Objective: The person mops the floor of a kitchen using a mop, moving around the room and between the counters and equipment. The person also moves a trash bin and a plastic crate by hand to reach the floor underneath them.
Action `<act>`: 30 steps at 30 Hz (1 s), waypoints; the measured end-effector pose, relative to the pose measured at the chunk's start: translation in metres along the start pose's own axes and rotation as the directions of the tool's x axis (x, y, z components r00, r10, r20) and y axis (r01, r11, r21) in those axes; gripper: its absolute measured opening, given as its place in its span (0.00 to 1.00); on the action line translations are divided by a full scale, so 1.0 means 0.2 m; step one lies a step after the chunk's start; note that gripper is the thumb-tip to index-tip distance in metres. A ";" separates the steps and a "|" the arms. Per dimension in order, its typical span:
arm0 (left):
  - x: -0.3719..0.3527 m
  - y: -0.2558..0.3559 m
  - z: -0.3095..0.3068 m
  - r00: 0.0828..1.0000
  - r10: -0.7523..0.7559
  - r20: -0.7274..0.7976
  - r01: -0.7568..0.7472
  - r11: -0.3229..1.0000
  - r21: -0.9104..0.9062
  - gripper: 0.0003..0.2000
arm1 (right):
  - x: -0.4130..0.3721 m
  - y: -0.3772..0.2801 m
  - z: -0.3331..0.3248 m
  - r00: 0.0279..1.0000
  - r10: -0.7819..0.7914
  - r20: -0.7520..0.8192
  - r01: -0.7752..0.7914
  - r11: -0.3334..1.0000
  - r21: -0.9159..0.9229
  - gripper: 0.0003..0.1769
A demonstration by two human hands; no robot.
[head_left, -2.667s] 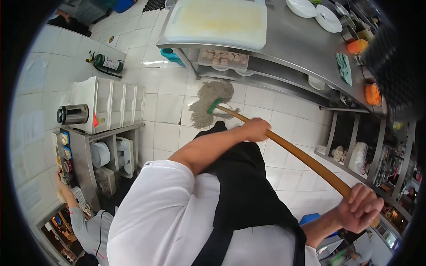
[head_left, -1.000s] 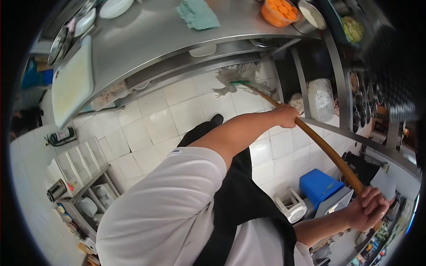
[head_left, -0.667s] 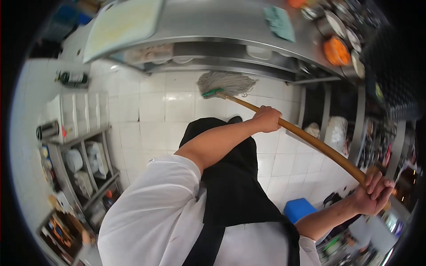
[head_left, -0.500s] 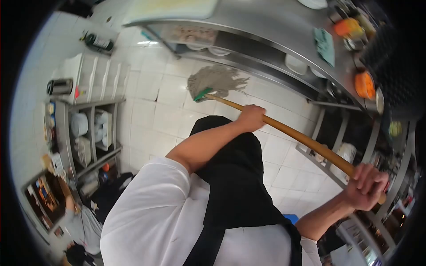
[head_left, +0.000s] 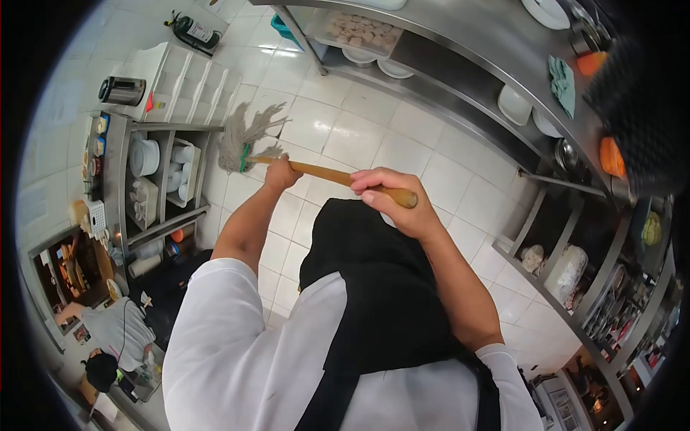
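A string mop [head_left: 244, 140] with grey strands and a green clamp rests on the white tiled floor [head_left: 345, 129], beside the shelving on the left. Its wooden handle runs back across the front of my body. My left hand [head_left: 280, 172] is wrapped round the handle near the mop head. Close to the rounded end of the handle, my right hand [head_left: 399, 205] grips it, with the thumb and fingers around the wood.
A steel counter [head_left: 460, 50] with a lower shelf spans the far side. Metal shelving [head_left: 169, 128] with stacked dishes stands left, and open racks [head_left: 546, 276] stand right. A fire extinguisher [head_left: 195, 32] is at the far left. Another person [head_left: 118, 330] works at the lower left.
The mop head has swept left across the floor to the shelving. Both hands moved left with the handle, my right hand coming in from the far right to before my body.
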State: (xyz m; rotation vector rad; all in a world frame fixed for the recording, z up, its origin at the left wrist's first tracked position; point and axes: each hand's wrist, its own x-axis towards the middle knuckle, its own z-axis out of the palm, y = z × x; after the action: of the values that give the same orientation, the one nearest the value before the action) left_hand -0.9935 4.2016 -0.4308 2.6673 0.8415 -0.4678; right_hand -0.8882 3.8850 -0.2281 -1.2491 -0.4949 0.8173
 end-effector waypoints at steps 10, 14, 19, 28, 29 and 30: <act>-0.25 0.89 0.29 0.821 0.568 0.053 -0.558 0.819 -0.137 0.16 | -0.92 -0.38 -0.42 0.937 -0.145 -0.316 0.076 0.973 -0.220 0.09; -0.61 1.55 0.46 0.601 0.795 0.084 -0.715 0.582 -0.388 0.16 | -1.52 -0.62 -0.61 0.785 -0.429 -0.446 0.250 0.879 -0.406 0.12; -1.28 2.33 0.62 0.203 0.974 0.097 -0.759 0.219 -0.614 0.17 | -2.21 -0.95 -0.56 0.460 -0.752 -0.471 0.373 0.645 -0.667 0.07; -1.86 2.87 0.83 -0.245 0.932 0.266 -0.599 0.070 -0.798 0.11 | -2.51 -0.99 -0.22 0.120 -0.826 -0.551 0.145 0.563 -0.813 0.14; -1.86 2.86 0.82 -0.231 0.926 0.299 -0.616 0.099 -0.781 0.04 | -2.50 -0.99 -0.21 0.132 -0.826 -0.548 0.150 0.563 -0.813 0.14; -1.85 2.85 0.78 -0.215 0.932 0.293 -0.617 0.102 -0.780 0.04 | -2.47 -1.00 -0.20 0.011 -0.817 -0.577 0.093 0.576 -0.812 0.11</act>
State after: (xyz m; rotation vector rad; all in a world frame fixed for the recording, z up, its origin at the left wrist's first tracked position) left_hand -0.9750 3.5138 -0.3190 1.5734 -1.1193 -0.8574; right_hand -1.1162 3.4602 0.0006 -1.6972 -0.0495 -0.9914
